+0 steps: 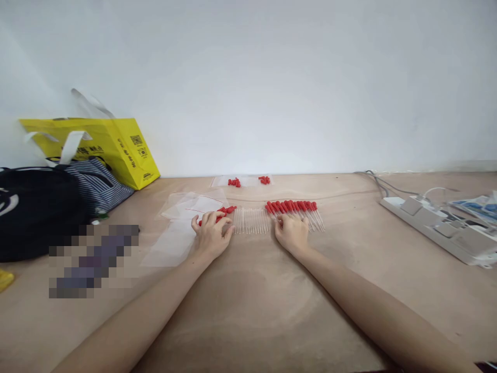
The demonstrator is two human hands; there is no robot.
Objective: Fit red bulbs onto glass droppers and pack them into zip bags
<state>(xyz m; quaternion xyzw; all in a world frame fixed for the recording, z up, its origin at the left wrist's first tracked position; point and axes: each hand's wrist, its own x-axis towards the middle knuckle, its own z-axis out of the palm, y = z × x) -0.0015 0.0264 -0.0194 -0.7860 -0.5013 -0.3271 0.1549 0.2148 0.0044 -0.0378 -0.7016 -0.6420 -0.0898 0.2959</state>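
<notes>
Slim clear glass tubes (251,221) lie side by side in a row between my two hands. My left hand (212,235) reaches over a small heap of red rubber bulbs (229,210) at the row's left end, its fingers spread and bent onto them. To the right is a slanted row of droppers (293,206), each a clear tube with a red bulb on its upper end. My right hand (292,233) lies over the lower left of these droppers with its fingers curled in; what is between the fingertips is hidden.
Clear plastic bags (166,243) lie flat beside my left hand. More red bulbs (234,182) and tubes rest on a bag near the wall. A yellow bag (132,155) and a black bag (39,212) stand left. At right sits a power strip (438,228) with plugs.
</notes>
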